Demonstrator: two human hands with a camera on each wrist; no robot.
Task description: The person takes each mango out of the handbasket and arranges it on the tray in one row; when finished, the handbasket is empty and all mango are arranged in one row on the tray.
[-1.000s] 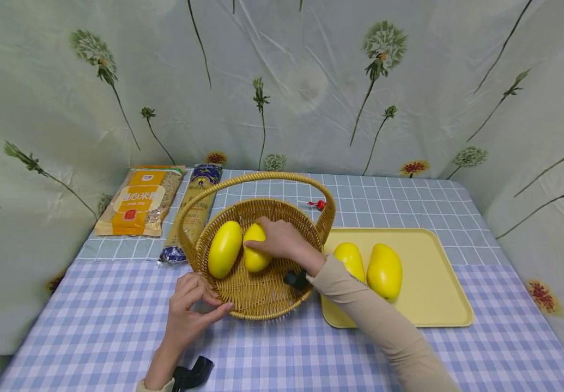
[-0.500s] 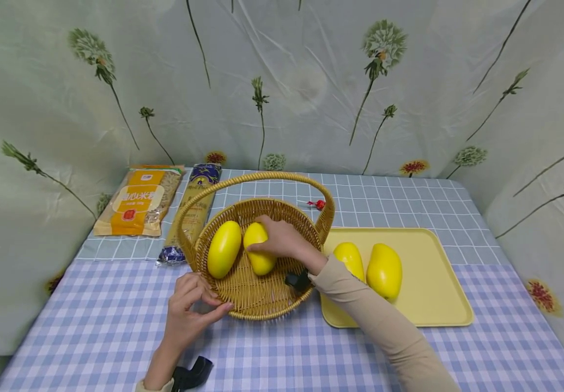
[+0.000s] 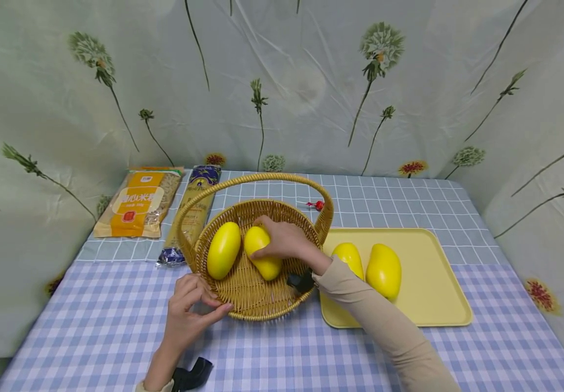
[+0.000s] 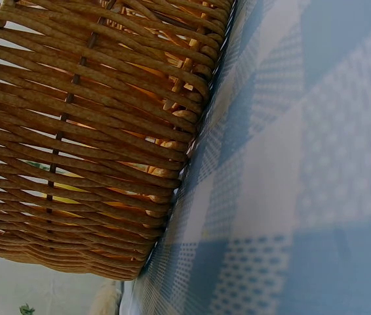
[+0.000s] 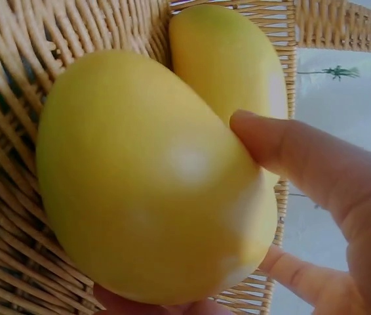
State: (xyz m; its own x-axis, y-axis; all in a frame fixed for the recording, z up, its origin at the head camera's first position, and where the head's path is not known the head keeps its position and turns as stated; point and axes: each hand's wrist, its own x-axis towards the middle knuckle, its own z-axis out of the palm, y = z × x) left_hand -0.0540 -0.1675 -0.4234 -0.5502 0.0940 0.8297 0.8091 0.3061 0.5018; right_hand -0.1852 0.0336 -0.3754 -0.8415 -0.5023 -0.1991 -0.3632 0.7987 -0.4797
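In the head view a woven basket (image 3: 247,298) with a tall arched handle stands at mid-table. My left hand (image 3: 189,307) grips its near-left rim, fingers over the edge and thumb along the front. Inside, my right hand (image 3: 285,240) holds a yellow mango (image 3: 268,267), which lies tilted, its lower end to the right. The right wrist view shows the thumb and fingertips around this mango (image 5: 146,177). Another mango (image 3: 224,250) lies to its left in the basket, apart from the hand. The left wrist view is mostly the basket's woven side (image 4: 87,144).
A yellow tray (image 3: 429,288) right of the basket carries two mangoes, one (image 3: 384,272) in full view and one (image 3: 348,257) partly behind the right sleeve. Behind left lie an orange-labelled food bag (image 3: 137,202) and a long slim packet (image 3: 197,204). A small red wrapped item (image 3: 317,205) lies behind the basket.
My right hand has turned the held mango in the basket, its lower end swinging right, away from the other mango. The left hand stays on the rim.
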